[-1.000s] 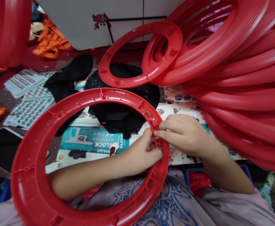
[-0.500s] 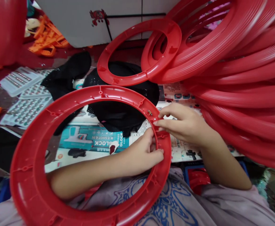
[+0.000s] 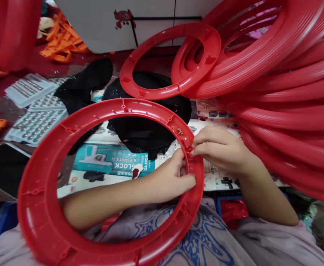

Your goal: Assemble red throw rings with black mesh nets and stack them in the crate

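Observation:
A large red plastic ring [image 3: 34, 192], hollow side up with small ribs and posts inside, is tilted in front of me. My left hand [image 3: 180, 173] reaches through its opening and grips the right part of the inner rim, thumb on top. At the ring's right side, my right hand [image 3: 220, 147] pinches thumb and fingertips together down in the channel; whatever is between them is too small to make out. Just beyond those fingertips, a tiny metallic part [image 3: 180, 131] with thin wire sits in the channel.
Another red ring [image 3: 128, 59] leans behind, against a big stack of ribbed red rings [image 3: 283, 118] on the right. Black fabric [image 3: 142, 135] lies over printed cardboard [image 3: 117, 159]. Trays of small round metal parts [image 3: 36, 125] and orange plastic pieces [image 3: 64, 40] are at left.
My right fingertips have moved slightly down along the channel and closed in on it. The whole view has shifted a little; my left hand keeps its grip on the ring.

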`<action>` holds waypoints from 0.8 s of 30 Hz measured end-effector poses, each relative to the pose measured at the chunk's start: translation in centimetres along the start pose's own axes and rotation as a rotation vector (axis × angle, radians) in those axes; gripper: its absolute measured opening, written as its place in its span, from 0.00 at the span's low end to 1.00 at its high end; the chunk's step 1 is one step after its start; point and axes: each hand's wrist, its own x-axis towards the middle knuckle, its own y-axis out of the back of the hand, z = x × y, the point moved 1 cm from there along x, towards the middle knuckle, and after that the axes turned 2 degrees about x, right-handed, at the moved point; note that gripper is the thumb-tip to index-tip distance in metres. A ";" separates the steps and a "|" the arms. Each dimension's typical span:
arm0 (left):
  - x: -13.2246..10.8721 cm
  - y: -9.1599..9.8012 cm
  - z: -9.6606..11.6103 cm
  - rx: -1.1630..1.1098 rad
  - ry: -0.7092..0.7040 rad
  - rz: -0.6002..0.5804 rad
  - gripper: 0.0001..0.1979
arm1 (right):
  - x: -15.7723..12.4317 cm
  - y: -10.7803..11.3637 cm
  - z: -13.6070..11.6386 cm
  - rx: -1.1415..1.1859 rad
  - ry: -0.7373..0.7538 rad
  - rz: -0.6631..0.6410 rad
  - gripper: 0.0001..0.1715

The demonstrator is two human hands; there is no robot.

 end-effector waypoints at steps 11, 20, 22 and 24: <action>-0.1 0.3 -0.7 0.285 -0.033 -0.026 0.20 | 0.0 -0.6 0.3 -0.233 0.065 -0.042 0.08; 0.0 -0.2 0.2 0.052 0.045 0.016 0.21 | -0.1 0.0 -0.3 -0.469 0.055 -0.128 0.14; 0.0 -0.1 0.0 0.062 0.042 0.035 0.23 | -0.1 -0.1 -0.5 -0.489 0.076 -0.162 0.15; -0.1 0.1 -0.2 0.053 0.041 0.031 0.24 | -0.2 -0.2 -0.5 -0.483 0.071 -0.188 0.16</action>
